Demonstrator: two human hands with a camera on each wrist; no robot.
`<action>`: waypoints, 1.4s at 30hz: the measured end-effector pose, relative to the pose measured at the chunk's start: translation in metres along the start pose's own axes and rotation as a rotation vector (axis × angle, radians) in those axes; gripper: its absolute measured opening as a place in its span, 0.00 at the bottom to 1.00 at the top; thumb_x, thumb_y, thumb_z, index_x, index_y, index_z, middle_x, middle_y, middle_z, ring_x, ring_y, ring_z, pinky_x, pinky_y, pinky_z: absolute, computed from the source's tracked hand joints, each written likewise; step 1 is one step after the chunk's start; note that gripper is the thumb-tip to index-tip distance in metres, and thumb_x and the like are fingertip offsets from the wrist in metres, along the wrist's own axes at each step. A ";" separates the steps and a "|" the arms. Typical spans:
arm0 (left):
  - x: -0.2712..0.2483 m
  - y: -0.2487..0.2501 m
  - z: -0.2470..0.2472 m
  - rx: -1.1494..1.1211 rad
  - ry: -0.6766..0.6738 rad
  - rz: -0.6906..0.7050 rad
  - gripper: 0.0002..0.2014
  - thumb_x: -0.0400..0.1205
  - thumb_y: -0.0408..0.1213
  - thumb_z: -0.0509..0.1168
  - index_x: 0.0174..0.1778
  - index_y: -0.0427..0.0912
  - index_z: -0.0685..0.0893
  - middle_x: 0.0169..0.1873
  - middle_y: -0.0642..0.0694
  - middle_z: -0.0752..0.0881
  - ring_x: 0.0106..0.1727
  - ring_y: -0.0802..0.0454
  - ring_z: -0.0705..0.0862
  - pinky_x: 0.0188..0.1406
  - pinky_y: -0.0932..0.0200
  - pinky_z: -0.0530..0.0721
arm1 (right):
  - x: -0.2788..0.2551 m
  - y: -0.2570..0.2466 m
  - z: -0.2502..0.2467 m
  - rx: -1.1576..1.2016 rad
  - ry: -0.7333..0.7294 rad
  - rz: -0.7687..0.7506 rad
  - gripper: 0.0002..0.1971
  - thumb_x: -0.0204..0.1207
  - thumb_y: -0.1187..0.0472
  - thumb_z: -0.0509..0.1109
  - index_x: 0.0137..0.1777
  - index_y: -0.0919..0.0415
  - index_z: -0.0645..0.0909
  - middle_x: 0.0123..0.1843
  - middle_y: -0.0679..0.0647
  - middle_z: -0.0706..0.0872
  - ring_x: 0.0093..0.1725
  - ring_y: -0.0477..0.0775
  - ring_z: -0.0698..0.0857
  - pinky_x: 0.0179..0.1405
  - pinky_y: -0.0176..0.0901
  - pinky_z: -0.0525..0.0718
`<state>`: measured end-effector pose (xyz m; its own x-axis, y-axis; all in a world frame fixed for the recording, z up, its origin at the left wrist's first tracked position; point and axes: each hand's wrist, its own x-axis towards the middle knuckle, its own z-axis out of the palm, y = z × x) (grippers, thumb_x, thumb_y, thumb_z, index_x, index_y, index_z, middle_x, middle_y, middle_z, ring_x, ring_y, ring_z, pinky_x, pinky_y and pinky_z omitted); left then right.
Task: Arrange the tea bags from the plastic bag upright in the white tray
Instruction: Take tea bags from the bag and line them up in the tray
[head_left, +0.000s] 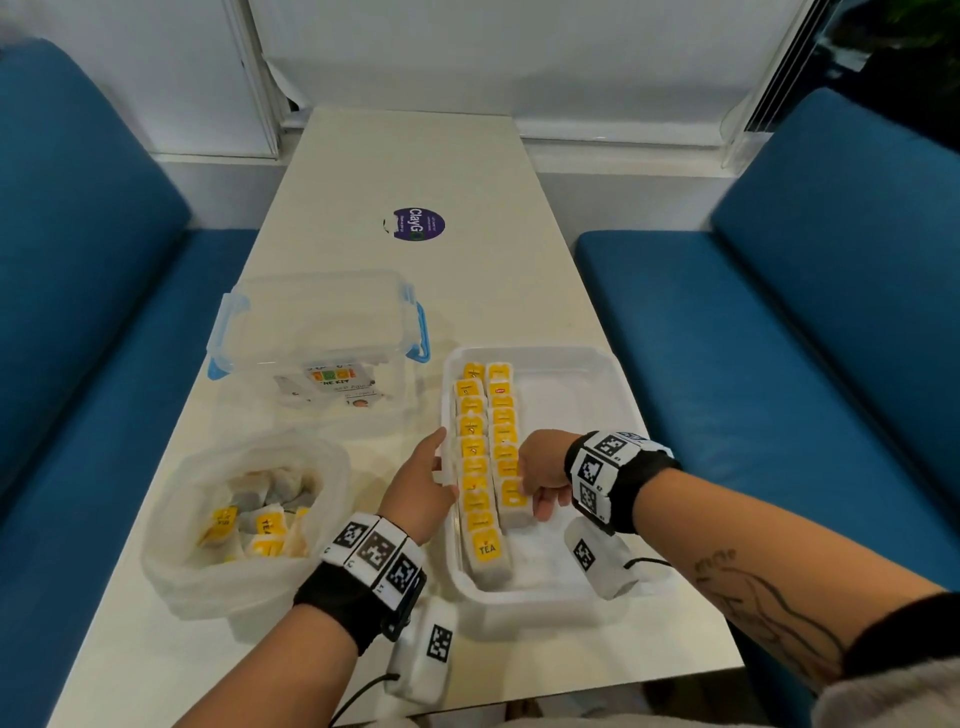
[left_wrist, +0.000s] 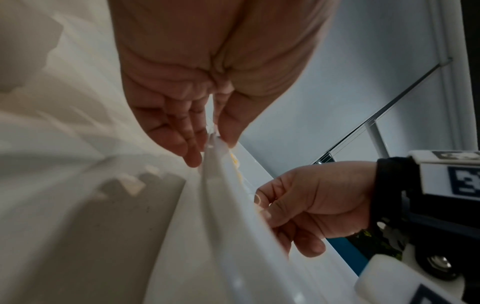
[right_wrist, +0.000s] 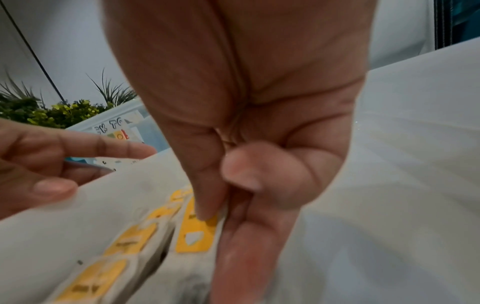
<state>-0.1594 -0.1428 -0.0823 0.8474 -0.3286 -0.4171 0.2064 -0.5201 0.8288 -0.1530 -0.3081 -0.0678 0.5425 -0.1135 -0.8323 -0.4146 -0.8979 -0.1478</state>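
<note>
- The rim of the shallow white plastic tray (head_left: 571, 410) is pinched between thumb and fingers of the left hand (head_left: 415, 493).
- A paper tea bag with a yellow tag (head_left: 511, 496) is pinched by the right hand (head_left: 543, 467) at the near end of the right of 2 upright rows.
- Seating this bag is judged the step in hand.
- Next, a release is called for, then a reach into the crumpled clear plastic bag (head_left: 171, 561) for the loose tea bags (head_left: 265, 525).

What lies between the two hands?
In the head view, the left row of tea bags stands between the left hand, on the white tray's rim, and the right hand.
</note>
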 end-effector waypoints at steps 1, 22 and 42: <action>0.000 0.000 0.000 -0.006 0.000 -0.001 0.34 0.80 0.25 0.63 0.80 0.48 0.59 0.66 0.41 0.77 0.65 0.42 0.80 0.68 0.48 0.77 | 0.001 0.000 0.000 0.011 -0.007 0.013 0.14 0.83 0.63 0.60 0.36 0.67 0.74 0.15 0.50 0.83 0.12 0.41 0.78 0.26 0.35 0.77; -0.018 0.042 -0.051 0.015 0.015 0.207 0.22 0.80 0.33 0.65 0.71 0.47 0.73 0.70 0.47 0.75 0.61 0.53 0.79 0.54 0.62 0.75 | -0.041 -0.025 -0.045 0.011 0.388 -0.140 0.18 0.77 0.48 0.69 0.37 0.64 0.80 0.31 0.55 0.86 0.24 0.49 0.81 0.21 0.36 0.75; -0.066 -0.090 -0.163 0.529 0.332 -0.195 0.27 0.79 0.35 0.62 0.75 0.54 0.71 0.77 0.40 0.61 0.72 0.41 0.72 0.68 0.51 0.74 | -0.026 -0.225 0.077 -0.454 0.393 -0.681 0.21 0.76 0.52 0.68 0.65 0.63 0.77 0.63 0.61 0.78 0.62 0.63 0.80 0.59 0.51 0.79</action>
<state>-0.1542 0.0545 -0.0682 0.9423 0.0274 -0.3337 0.1744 -0.8909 0.4194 -0.1304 -0.0704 -0.0543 0.8094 0.4413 -0.3876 0.3699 -0.8956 -0.2473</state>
